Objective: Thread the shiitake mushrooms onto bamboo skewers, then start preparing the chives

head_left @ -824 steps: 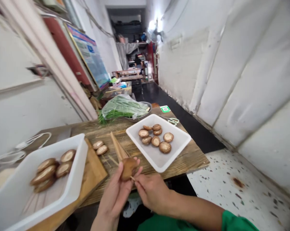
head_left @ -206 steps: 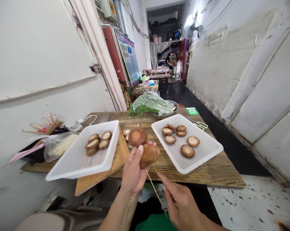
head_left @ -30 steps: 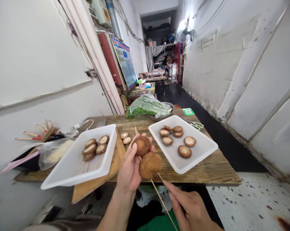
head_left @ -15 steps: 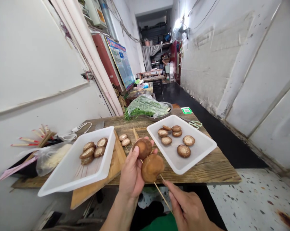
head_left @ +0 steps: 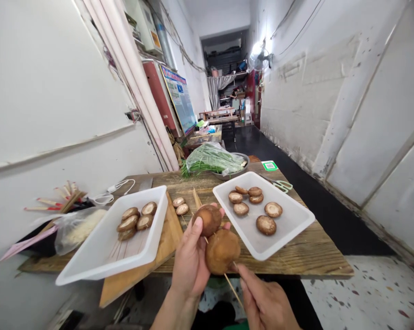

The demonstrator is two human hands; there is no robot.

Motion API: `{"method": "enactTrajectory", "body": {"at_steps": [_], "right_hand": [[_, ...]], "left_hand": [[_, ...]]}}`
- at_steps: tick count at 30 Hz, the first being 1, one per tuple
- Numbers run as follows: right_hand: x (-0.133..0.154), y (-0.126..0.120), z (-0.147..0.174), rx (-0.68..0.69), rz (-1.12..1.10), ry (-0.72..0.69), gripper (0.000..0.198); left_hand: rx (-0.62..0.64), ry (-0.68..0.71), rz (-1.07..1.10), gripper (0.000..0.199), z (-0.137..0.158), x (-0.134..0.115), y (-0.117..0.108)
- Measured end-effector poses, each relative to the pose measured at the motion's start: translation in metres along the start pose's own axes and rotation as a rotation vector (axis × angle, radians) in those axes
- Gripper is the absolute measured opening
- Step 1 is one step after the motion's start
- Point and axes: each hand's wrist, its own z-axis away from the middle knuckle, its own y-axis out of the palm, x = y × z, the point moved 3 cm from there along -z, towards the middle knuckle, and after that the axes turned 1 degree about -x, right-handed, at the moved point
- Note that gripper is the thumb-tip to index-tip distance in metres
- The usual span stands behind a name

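Observation:
My left hand [head_left: 192, 266] is closed around a brown shiitake mushroom [head_left: 207, 219], its thumb resting on the cap. A second, larger shiitake mushroom [head_left: 222, 251] sits just below it, cap facing me. A thin wooden skewer [head_left: 233, 290] slants out from beneath the lower mushroom toward my right hand [head_left: 267, 298]. The fingers of that hand are pinched on a second skewer, whose short visible bit enters the lower mushroom's right edge. Beyond my left hand, more wooden skewers [head_left: 196, 198] lie on the table.
To the left, a white tray [head_left: 155, 238] of skewered mushrooms overlaps a cutting board [head_left: 119, 286]. Another white tray [head_left: 289, 240] holds loose mushrooms at right. Two small mushrooms [head_left: 180, 206], bagged greens [head_left: 212, 158] and green-handled scissors [head_left: 282, 185] are on the wooden table [head_left: 324, 261].
My right fingertips have come closer to the lower mushroom, and less of the second skewer shows between them. The whole view has shifted slightly; my left hand keeps its hold.

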Motion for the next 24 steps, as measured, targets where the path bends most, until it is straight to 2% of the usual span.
{"method": "enactTrajectory", "body": {"at_steps": [6,12,17,20,24], "right_hand": [[0.006,-0.001,-0.012,-0.091,0.020,-0.043,0.053],[0.010,-0.001,-0.021,-0.118,0.059,-0.065,0.043],[0.015,-0.001,-0.031,-0.153,0.074,-0.017,0.033],[0.016,-0.003,-0.038,-0.128,0.016,-0.011,0.026],[0.011,-0.005,-0.032,0.020,-0.057,-0.003,0.024]], "left_hand": [[0.016,0.021,0.065,0.037,0.002,-0.002,0.002],[0.010,0.066,0.083,0.036,0.007,-0.004,0.004],[0.022,0.090,0.103,0.035,0.008,-0.008,0.004],[0.015,0.103,0.107,0.037,0.008,-0.013,0.000],[0.027,0.157,0.098,0.040,0.007,-0.021,-0.009]]}}
